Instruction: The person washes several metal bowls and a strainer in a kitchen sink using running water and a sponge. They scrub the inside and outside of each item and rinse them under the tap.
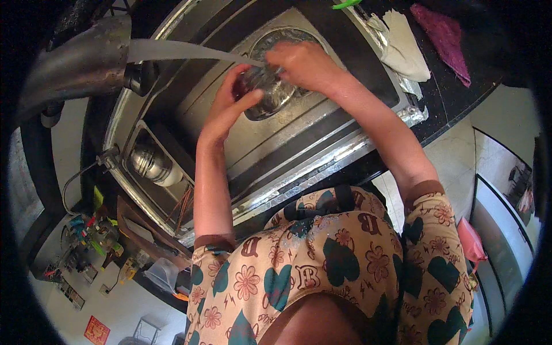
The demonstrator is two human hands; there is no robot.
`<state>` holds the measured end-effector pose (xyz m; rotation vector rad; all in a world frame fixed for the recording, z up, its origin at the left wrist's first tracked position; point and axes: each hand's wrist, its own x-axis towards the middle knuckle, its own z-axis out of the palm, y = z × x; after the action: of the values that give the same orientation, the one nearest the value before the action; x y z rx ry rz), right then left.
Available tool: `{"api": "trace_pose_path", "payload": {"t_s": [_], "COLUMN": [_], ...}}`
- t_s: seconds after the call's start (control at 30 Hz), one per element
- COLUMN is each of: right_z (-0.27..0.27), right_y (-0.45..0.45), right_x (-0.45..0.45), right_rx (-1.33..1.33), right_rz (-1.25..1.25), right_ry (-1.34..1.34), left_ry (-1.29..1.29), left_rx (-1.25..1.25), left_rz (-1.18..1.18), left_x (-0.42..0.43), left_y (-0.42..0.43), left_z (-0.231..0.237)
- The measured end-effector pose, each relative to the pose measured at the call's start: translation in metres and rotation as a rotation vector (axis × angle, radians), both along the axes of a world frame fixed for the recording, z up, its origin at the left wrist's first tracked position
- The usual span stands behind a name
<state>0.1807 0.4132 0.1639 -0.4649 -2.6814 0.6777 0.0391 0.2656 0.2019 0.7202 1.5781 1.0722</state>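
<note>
My left hand (228, 103) grips the side of a shiny round vessel (269, 101), thumb on the near side and fingers around the far side. Whether the vessel is steel or glass is hard to tell. A stream of water (185, 49) from the wide faucet (86, 56) runs down to its mouth. My right hand (302, 62) is at the vessel's opening with curled fingers; its fingertips are blurred and anything in them is hidden. Beneath that hand lies a round metal dish or strainer (284, 34), partly covered, in the steel sink basin (198, 103).
A small side compartment left of the basin holds a rounded steel container (148, 164) and thin brown sticks (183, 202). Pale cloth (401, 51) and a purple cloth (444, 41) lie on the dark counter (440, 95) at right. A clear plastic tub (163, 274) stands at lower left.
</note>
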Motion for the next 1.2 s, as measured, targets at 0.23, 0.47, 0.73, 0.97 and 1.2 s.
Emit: {"api": "trace_pose_path", "payload": {"t_s": [0.23,0.47,0.73,0.97,1.2], "right_z": [-0.013,-0.024,0.016,0.023,0.018], "right_y": [0.009,-0.076,-0.056,-0.051,0.009], "right_x": [-0.005,-0.015,0.018,0.013,-0.014], "right_rx": [-0.029,-1.993,-0.969,0.304,-0.926], "right_rz": [-0.236,-0.653,-0.336,-0.016,-0.11], "right_ry": [0.299,0.555,0.07,0.459,0.129], "left_ry": [-0.044,0.275,-0.722,-0.642,-0.57], "left_rx": [0.218,0.444,0.127,0.017,-0.236], "left_rz": [0.473,0.589,0.944,0.447,0.006], "left_x": [0.046,0.066,0.003,0.043,0.032], "left_y": [0.023,0.041,0.026,0.009,0.014], "left_z": [-0.008,-0.005,-0.047,-0.096,-0.052]}}
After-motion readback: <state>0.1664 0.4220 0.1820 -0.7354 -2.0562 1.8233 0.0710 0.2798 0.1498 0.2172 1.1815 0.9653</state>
